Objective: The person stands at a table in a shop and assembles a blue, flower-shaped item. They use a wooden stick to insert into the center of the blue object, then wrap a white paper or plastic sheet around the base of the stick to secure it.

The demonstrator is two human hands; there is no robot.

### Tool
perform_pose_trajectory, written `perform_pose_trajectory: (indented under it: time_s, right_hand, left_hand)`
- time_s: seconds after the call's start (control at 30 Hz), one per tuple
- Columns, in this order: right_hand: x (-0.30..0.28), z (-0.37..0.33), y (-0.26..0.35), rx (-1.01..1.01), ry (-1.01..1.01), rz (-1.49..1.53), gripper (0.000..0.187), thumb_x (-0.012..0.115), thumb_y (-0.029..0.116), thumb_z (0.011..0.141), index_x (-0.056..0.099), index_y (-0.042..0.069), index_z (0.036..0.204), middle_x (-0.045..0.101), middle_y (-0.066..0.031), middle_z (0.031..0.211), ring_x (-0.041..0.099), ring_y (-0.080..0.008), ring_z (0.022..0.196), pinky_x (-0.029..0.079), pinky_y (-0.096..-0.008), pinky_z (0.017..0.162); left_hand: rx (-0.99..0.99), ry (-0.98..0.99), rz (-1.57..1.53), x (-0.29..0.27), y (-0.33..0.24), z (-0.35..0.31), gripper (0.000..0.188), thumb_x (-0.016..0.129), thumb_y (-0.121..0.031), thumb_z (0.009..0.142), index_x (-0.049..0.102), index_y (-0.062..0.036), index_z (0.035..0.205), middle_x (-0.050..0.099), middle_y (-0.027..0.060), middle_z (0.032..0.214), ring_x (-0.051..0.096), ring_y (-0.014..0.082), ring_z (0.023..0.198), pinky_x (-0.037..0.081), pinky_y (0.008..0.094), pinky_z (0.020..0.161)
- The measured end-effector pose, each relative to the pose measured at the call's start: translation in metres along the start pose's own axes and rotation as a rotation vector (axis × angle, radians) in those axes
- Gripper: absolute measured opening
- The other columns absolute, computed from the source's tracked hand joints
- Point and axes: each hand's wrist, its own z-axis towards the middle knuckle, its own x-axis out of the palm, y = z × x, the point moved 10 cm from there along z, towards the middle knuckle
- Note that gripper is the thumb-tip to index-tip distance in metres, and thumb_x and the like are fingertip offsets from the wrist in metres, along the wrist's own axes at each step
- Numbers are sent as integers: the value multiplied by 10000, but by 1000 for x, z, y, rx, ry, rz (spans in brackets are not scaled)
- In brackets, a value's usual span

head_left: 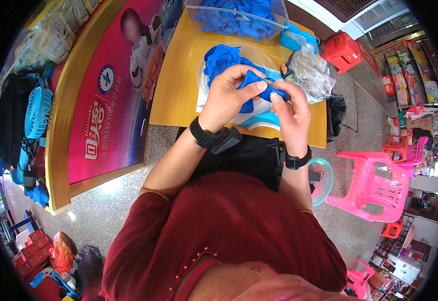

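Note:
Over the near part of a yellow table, both my hands hold one piece of blue cloth. My left hand pinches it between thumb and fingers. Close beside it, my right hand has its thumb and fingertips closed on the right end of the cloth. A thin, pale bit shows between the fingertips, too small to name. Just beyond my left hand, a bunch of ruffled blue cloth petals sits in a clear round tray. Beneath my hands lies a light blue and white sheet, partly covered.
At the table's far edge stands a clear bin of blue petals. A light blue basket and a tub with a crumpled plastic bag are at right. A pink printed counter panel borders the left; a pink chair stands right.

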Motion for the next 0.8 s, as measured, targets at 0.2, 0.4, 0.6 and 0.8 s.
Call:
perform_pose_trajectory:
  time_s: [0.2, 0.4, 0.6, 0.8]
  right_hand:
    - [14, -3, 5, 2, 185, -129, 170, 739, 99, 826, 662, 43, 967, 640, -57, 894, 598, -127, 743, 468, -248, 604]
    - [28, -8, 1, 68, 325, -248, 175, 770, 110, 788, 646, 31, 883, 611, -55, 736, 561, -120, 597, 450, -253, 557]
    - [36, -12, -2, 124, 444, -122, 182, 753, 103, 807, 589, 25, 793, 584, -34, 703, 550, -81, 598, 444, -241, 557]
    - [25, -10, -4, 132, 268, 25, 159, 751, 68, 811, 599, 29, 843, 592, -14, 729, 564, -69, 635, 454, -224, 576]
  left_hand:
    - [-14, -88, 104, -6, -6, -2, 149, 659, -169, 919, 705, -58, 1006, 684, 16, 895, 592, 57, 755, 453, 198, 604]
    - [36, -108, 172, -11, -9, -3, 123, 667, -141, 909, 710, -47, 976, 687, 13, 869, 594, 57, 749, 458, 203, 618]
    - [-23, 30, 88, -1, 0, -1, 114, 682, -108, 891, 708, -39, 977, 691, 15, 894, 608, 72, 817, 485, 223, 726]
    - [45, -50, 76, -7, -14, -2, 120, 679, -111, 892, 707, -24, 970, 694, 28, 898, 616, 86, 826, 489, 233, 747]
